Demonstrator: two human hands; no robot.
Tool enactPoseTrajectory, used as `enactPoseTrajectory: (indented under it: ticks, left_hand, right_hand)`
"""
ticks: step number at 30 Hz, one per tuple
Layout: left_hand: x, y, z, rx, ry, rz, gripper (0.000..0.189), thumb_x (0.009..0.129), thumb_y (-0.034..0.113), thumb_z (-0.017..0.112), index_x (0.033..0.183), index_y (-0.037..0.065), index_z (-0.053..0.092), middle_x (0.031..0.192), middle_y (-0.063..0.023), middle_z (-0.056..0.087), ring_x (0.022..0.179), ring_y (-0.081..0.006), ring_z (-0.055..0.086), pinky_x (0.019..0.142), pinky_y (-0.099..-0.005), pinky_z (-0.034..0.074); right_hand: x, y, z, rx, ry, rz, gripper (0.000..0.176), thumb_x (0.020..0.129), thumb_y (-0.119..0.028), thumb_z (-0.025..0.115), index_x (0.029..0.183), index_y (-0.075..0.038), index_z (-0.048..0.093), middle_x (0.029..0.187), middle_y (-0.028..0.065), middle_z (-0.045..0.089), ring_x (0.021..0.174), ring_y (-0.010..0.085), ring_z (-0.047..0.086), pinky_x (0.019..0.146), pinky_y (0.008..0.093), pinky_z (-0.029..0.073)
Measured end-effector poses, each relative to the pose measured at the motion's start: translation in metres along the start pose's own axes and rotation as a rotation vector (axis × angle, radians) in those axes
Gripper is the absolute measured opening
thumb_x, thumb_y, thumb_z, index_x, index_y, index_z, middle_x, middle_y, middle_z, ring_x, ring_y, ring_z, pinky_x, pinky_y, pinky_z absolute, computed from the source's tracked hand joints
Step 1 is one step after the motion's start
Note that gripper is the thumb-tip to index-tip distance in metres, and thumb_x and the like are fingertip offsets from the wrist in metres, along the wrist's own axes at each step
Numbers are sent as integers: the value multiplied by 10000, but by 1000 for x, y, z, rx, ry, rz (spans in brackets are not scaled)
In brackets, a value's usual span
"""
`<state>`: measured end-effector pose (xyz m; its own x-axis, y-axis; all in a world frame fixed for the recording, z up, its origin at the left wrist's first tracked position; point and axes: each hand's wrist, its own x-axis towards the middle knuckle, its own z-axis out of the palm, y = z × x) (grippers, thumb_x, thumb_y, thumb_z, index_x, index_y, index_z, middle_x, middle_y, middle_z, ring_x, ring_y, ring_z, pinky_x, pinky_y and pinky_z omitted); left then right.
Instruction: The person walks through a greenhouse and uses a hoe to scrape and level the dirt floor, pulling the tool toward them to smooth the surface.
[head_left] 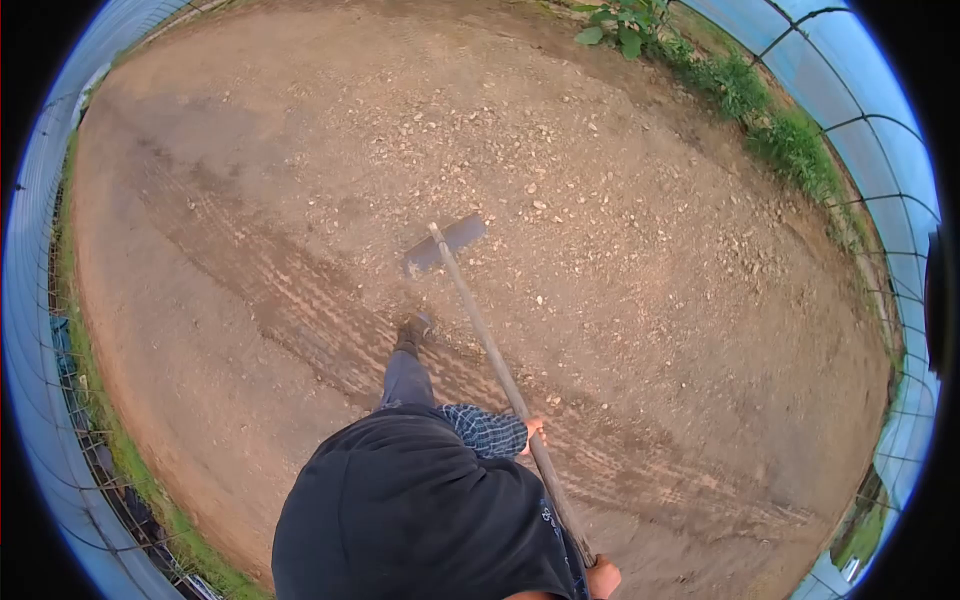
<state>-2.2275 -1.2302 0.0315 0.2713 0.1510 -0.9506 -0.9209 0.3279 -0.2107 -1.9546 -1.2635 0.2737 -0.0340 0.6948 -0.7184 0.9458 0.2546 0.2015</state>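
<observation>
A long wooden handle (490, 345) runs from the bottom of the view up to a flat, wide metal blade (447, 245) resting on stony ground. My left hand (535, 433), below a checked blue sleeve, is wrapped round the middle of the handle. Near the handle's lower end, at the bottom edge, my right hand (603, 577) is closed round it. The blade lies just beyond my shoe (416, 328), tilted across the handle's line.
Loose pale stones (540, 205) are scattered over the dirt ahead and to the right. A darker rutted track (300, 300) crosses the ground diagonally. Green plants (735, 85) grow along the right edge, beside a blue wall with dark bars (875, 150).
</observation>
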Motion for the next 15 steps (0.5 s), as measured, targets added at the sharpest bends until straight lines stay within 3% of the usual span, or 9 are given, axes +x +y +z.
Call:
enactPoseTrajectory:
  ticks: [2, 4, 6, 7, 9, 10, 11, 12, 15]
  left_hand:
    - [0, 38, -30, 32, 20, 8, 86, 783, 110, 495, 786, 71, 418, 675, -59, 437, 593, -196, 470, 576, -362, 457]
    - [16, 94, -68, 78, 4, 39, 96, 765, 117, 510, 771, 72, 425, 664, -56, 434, 589, -191, 470, 583, -361, 455]
    - [10, 176, -100, 148, 32, 111, 107, 739, 105, 521, 746, 55, 426, 639, -57, 425, 578, -191, 465, 567, -369, 453]
    - [26, 219, -118, 155, 44, 175, 81, 705, 66, 517, 726, 41, 443, 611, -79, 455, 531, -203, 481, 509, -380, 450]
    - [1, 325, -140, 547, 162, 577, 112, 691, 84, 477, 586, 45, 481, 535, -120, 504, 428, -235, 498, 403, -347, 429]
    - [-19, 378, -145, 550, 204, 456, 279, 765, 235, 458, 549, 61, 483, 501, -77, 483, 443, -202, 484, 437, -349, 407]
    - [-74, 422, -131, 606, 236, 444, 289, 770, 254, 460, 537, 84, 466, 491, -62, 472, 428, -191, 465, 435, -338, 399]
    - [-31, 463, -156, 360, 70, 490, 275, 776, 262, 464, 555, 97, 453, 501, -47, 470, 432, -179, 457, 448, -334, 402]
    - [-68, 471, -131, 321, 283, 462, 160, 722, 165, 499, 598, 73, 457, 492, -90, 438, 384, -201, 398, 391, -338, 374]
  right_hand:
    - [0, -48, 19, 114, 185, -2, 206, 500, -251, 616, 595, -77, 562, 546, 150, 548, 527, 322, 553, 494, 399, 439]
    - [14, -105, 55, 105, 157, -11, 245, 524, -309, 616, 594, -81, 561, 547, 144, 551, 531, 321, 557, 493, 402, 440]
    - [42, -163, 110, 169, 117, -41, 384, 563, -458, 600, 728, -111, 604, 579, 128, 573, 561, 299, 578, 485, 393, 441]
    - [56, -213, 102, 167, 70, -32, 381, 559, -455, 609, 736, -118, 604, 592, 125, 579, 583, 294, 585, 502, 390, 445]
    - [61, -340, 37, 250, 77, 6, 333, 559, -393, 638, 727, -110, 587, 618, 135, 584, 626, 304, 590, 556, 393, 457]
    - [63, -397, 5, 232, 33, 27, 277, 580, -321, 634, 730, -96, 575, 640, 152, 584, 644, 328, 583, 586, 406, 458]
    - [68, -437, -16, 278, 65, -14, 266, 592, -307, 622, 742, -92, 575, 652, 157, 585, 652, 331, 581, 590, 405, 457]
    - [69, -461, -28, 331, 103, -51, 255, 605, -292, 610, 754, -89, 575, 664, 161, 586, 660, 335, 579, 594, 404, 456]
    - [70, -463, -27, 473, 116, -54, 257, 603, -295, 611, 737, -79, 572, 670, 164, 584, 663, 337, 576, 597, 404, 454]
